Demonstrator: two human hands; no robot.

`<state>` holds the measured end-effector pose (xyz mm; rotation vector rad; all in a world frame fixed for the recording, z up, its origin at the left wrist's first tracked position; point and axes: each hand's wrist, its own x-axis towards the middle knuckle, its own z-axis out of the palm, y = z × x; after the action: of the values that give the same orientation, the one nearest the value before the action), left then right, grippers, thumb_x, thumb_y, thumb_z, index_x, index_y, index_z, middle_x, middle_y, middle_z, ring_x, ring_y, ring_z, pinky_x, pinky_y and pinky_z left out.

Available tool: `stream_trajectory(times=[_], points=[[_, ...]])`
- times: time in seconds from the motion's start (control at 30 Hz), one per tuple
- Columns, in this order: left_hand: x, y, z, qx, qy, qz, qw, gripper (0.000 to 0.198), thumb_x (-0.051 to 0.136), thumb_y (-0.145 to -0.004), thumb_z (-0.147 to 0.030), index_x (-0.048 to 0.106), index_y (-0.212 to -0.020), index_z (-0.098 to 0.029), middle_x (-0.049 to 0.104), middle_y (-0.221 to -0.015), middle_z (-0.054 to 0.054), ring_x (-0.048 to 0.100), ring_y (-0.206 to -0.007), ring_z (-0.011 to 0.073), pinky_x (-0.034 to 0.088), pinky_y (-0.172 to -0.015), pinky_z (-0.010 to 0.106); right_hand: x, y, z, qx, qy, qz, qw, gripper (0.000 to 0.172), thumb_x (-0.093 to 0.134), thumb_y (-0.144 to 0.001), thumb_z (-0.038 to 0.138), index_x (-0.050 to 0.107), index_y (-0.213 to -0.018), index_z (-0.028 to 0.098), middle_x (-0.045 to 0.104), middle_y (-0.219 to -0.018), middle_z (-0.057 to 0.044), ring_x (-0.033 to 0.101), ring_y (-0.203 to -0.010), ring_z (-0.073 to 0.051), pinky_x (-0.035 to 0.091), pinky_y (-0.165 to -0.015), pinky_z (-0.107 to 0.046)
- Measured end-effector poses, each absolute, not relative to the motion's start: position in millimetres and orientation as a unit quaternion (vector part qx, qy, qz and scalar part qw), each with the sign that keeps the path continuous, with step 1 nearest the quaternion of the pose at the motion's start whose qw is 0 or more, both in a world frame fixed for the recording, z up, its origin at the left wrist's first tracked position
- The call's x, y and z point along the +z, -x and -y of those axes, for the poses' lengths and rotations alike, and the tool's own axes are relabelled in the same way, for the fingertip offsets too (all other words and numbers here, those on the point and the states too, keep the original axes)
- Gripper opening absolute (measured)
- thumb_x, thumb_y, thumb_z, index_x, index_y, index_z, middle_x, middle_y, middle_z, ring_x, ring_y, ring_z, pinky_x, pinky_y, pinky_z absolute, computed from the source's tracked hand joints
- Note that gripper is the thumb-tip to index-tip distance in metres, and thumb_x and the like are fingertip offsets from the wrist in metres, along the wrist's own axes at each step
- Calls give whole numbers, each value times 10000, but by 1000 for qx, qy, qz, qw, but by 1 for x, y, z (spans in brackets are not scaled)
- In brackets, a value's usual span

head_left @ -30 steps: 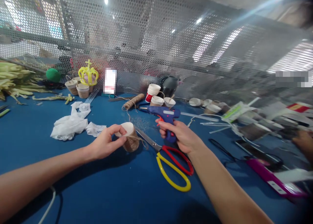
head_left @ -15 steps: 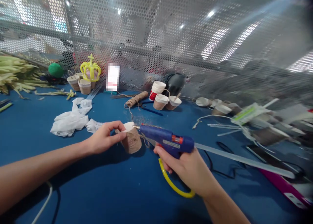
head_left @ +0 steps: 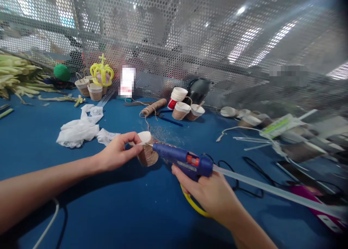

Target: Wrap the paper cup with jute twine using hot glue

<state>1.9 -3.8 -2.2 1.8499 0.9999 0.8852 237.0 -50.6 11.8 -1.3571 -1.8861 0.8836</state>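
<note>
My left hand (head_left: 119, 150) pinches the rim of a paper cup (head_left: 148, 155) wrapped in brown twine, which is tilted above the blue table. A blue glue gun (head_left: 179, 158) is gripped in my right hand (head_left: 208, 191), its metal nozzle at the cup's side by my left fingertips. Out of the gun's back runs a long translucent glue stick (head_left: 261, 189). Below the right hand shows a yellow loop (head_left: 197, 207), partly hidden by that hand. A strand of twine leads from the cup back to a twine roll (head_left: 153, 108).
White crumpled plastic (head_left: 77, 133) lies left of the cup. Wrapped cups (head_left: 181, 111) stand at the back, near a yellow crown ornament (head_left: 102, 71). A purple power strip (head_left: 317, 205), a phone (head_left: 296, 172) and black cable are at right. A perforated metal screen (head_left: 163, 35) closes the back.
The glue gun's nozzle has dropped slightly from the cup's rim to its upper side, near my left fingertips. The yellow loop is now more covered by my right hand. The view has shifted a little.
</note>
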Motion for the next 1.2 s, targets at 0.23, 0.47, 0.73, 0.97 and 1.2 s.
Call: stream_trajectory(times=[0.23, 0.47, 0.73, 0.97, 1.2], points=[[-3, -1, 3, 354, -741, -390, 418, 176, 447, -819, -289, 496, -746, -137, 605, -740, 26, 522, -709, 128, 399, -664, 249, 21, -238, 48, 142, 479, 820, 279, 134, 591, -687, 241, 681, -783, 267, 608, -521, -29, 600, -688, -246, 447, -633, -367], [-4, -2, 4, 360, -733, -393, 422, 187, 456, -811, -305, 491, -737, -137, 598, -710, 18, 518, -678, 126, 402, -648, 247, 18, -239, 53, 4, 439, 870, 226, 192, 493, -768, 226, 666, -852, 239, 662, -591, -25, 636, -698, -216, 487, -652, -333], [-3, -2, 4, 363, -733, -376, 435, 162, 459, -819, -283, 493, -750, -141, 630, -724, 25, 559, -697, 129, 414, -654, 239, 17, -240, 54, -89, 398, 895, 179, 273, 424, -780, 151, 671, -860, 236, 661, -565, -22, 648, -692, -216, 506, -645, -333], [-5, -2, 4, 361, -735, -377, 432, 174, 454, -829, -298, 493, -761, -142, 648, -719, 27, 578, -698, 138, 429, -656, 247, 21, -234, 54, -59, 387, 900, 194, 302, 405, -751, 112, 673, -834, 223, 683, -631, -45, 653, -708, -219, 510, -642, -343], [-5, -1, 4, 356, -736, -382, 431, 182, 455, -827, -305, 497, -764, -140, 644, -729, 35, 579, -706, 144, 437, -672, 258, 19, -234, 55, -39, 389, 895, 214, 287, 430, -727, 113, 678, -819, 226, 694, -688, -58, 655, -721, -242, 507, -648, -374]])
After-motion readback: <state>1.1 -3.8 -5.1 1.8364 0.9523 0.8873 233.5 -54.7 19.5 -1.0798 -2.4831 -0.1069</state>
